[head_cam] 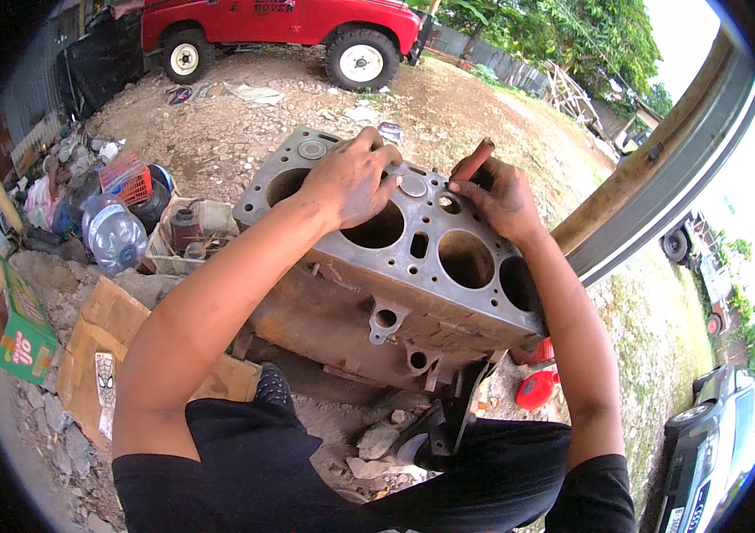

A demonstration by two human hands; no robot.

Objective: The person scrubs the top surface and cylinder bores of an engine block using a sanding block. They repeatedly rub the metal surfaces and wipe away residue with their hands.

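A bare metal engine block [330, 306] lies before me, its machined deck [430, 213] facing up with several large cylinder bores. My left hand [357, 180] rests across the deck between two bores, fingers bent. Its palm and the tips of some fingers are hidden, so anything under them cannot be seen. At the far edge, my right hand [500, 200] grips a reddish-brown rod [474, 160], tilted, its lower end by a small hole in the deck. One round metal disc [412, 186] sits between my hands; another disc [312, 149] is set near the far left corner.
On the left are a crate of parts [184, 260], a plastic bottle [116, 236], cardboard [94, 333] and a green box [24, 333]. A wooden post [644, 153] slants at right. A red container [537, 390] lies beyond the block's right end. Beyond stands a red vehicle [304, 26].
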